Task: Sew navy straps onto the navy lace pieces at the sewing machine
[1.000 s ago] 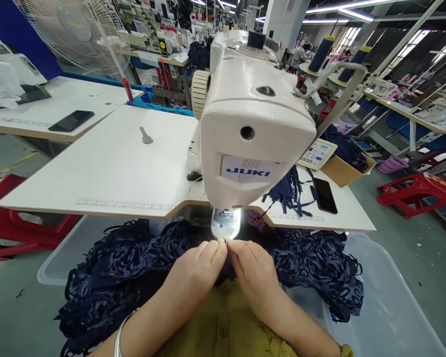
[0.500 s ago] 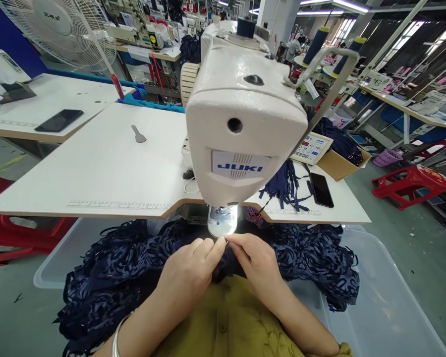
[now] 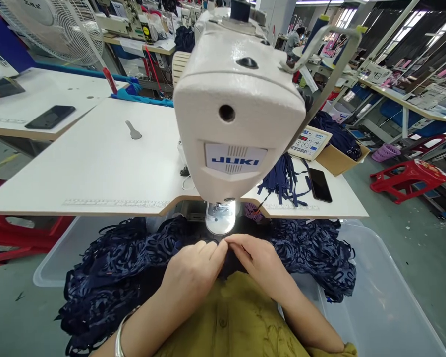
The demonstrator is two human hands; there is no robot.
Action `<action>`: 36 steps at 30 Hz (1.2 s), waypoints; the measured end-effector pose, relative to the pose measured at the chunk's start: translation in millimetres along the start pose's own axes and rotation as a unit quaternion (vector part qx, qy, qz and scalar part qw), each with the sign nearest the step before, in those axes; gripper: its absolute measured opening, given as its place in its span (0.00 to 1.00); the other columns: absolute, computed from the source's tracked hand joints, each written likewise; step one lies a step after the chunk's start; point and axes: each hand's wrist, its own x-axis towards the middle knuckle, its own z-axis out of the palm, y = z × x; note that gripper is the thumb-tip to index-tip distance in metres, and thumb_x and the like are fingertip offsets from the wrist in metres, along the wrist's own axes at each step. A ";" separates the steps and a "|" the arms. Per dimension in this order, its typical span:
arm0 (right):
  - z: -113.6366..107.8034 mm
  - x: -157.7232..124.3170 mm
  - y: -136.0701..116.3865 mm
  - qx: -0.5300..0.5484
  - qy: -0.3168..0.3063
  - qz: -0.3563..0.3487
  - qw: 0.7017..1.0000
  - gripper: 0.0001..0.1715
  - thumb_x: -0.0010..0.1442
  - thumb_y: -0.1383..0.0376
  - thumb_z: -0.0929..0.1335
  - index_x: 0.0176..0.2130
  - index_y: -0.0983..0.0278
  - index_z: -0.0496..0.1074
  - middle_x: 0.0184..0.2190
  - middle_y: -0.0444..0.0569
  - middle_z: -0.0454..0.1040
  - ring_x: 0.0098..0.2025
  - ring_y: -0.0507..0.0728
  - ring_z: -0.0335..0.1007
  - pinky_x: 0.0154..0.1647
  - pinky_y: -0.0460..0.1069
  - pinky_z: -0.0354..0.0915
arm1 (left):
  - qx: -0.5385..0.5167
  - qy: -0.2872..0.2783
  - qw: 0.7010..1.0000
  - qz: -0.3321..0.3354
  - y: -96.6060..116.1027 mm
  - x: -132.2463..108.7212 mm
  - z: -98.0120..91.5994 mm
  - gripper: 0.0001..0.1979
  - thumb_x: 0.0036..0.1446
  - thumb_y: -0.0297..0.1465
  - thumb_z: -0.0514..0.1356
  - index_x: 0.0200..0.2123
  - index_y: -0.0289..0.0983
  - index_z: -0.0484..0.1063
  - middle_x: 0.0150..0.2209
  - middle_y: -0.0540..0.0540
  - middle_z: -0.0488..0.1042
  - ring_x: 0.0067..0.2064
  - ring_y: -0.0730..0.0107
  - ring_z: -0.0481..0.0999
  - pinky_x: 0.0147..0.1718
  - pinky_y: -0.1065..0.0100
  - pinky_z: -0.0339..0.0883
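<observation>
Since the earliest frame, both hands have been drawn slightly rightward of the lit plate (image 3: 220, 222). Left hand (image 3: 193, 265) and right hand (image 3: 260, 259) are brought together at the fingertips, each grip pressed together; what is pinched is hidden, cannot be told. The navy strap heap (image 3: 111, 263) is spread around and below the hands, over the clear bin (image 3: 386, 292); long axis left-right, left end drooped toward the wearer. Plate's rounded end is pointed at the wearer, just beyond the fingertips, under the sewing machine (image 3: 241, 121). On the desk (image 3: 96, 163), right side, navy strips (image 3: 281, 181) and a phone (image 3: 320, 185) are laid.
</observation>
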 end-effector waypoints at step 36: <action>27.1 -3.8 36.1 0.202 -0.010 0.229 0.952 0.08 0.59 0.63 0.66 0.32 0.64 0.73 0.26 0.43 0.71 0.28 0.50 0.65 0.30 0.45 0.64 | -0.264 -0.130 0.926 -0.237 -19.9 -8.9 40.2 0.15 0.63 0.35 0.51 0.49 0.35 0.69 0.50 0.38 0.73 0.53 0.57 0.71 0.53 0.53 0.63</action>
